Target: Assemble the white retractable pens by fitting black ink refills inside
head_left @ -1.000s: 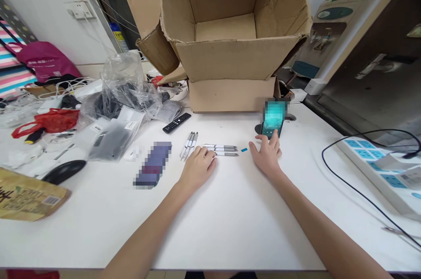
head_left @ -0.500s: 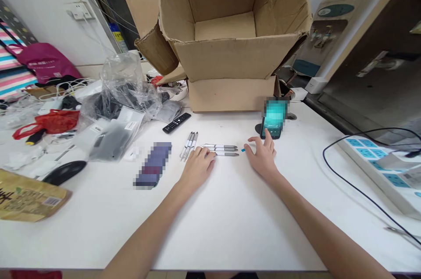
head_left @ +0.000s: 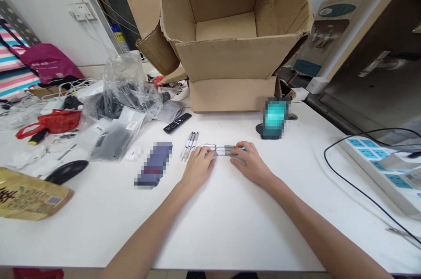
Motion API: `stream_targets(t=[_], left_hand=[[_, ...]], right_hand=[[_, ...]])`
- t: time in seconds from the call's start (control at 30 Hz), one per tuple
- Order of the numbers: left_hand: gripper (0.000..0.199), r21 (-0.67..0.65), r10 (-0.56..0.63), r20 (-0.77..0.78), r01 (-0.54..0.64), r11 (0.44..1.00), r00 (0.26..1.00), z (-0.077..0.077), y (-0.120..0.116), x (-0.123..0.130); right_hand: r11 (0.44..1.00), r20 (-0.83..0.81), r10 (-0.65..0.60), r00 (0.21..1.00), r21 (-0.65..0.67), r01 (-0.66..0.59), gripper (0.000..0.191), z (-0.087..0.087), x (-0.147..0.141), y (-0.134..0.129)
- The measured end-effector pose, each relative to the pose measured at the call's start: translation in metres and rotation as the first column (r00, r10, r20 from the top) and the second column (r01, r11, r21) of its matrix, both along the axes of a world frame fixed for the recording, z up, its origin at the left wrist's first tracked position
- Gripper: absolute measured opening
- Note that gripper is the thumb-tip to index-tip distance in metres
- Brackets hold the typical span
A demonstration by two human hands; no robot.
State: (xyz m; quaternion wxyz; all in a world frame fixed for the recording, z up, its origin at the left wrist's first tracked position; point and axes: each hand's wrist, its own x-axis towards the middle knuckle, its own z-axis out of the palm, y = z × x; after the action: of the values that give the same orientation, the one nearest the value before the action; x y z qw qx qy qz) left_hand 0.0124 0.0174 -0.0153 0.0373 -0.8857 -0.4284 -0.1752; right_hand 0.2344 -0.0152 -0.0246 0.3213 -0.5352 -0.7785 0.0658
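Rested the left hand (head_left: 197, 169) on the white counter (head_left: 250, 226), with the fingers at one end of three white pens (head_left: 223, 149) lying side by side. Put the right hand (head_left: 250, 162) at the other end, just by a small blue bit (head_left: 244, 149). Saw three more pens (head_left: 190, 145) close on the left, a black remote (head_left: 177, 123) past them, a blurry phone (head_left: 271, 132) farther right, and a big open cardboard box (head_left: 230, 55) behind.

bright light, probably overhead; faint shadow under right hand (head_left: 251, 164); edges bowed
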Motion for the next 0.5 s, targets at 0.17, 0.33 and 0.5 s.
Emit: stream_targets(t=[0.17, 0.33, 0.5], left_hand=[[0.013, -0.046, -0.014, 0.022, 0.015, 0.999, 1.0, 0.001, 0.001, 0.0], [0.017, -0.104, -0.08, 0.06, 0.086, 0.991, 0.995, -0.002, 0.001, 0.002], [0.032, -0.058, -0.159, 0.09, 0.164, 0.985, 0.983, -0.01, -0.004, 0.006]], right_hand=[[0.999, 0.028, 0.031, 0.999, -0.006, -0.031, 0.005, 0.002, -0.002, -0.002], [0.998, 0.008, 0.057, 0.998, -0.01, -0.057, 0.003, 0.004, -0.005, -0.003], [0.997, 0.037, 0.083, 0.996, -0.008, -0.083, 0.016, 0.006, -0.007, -0.003]])
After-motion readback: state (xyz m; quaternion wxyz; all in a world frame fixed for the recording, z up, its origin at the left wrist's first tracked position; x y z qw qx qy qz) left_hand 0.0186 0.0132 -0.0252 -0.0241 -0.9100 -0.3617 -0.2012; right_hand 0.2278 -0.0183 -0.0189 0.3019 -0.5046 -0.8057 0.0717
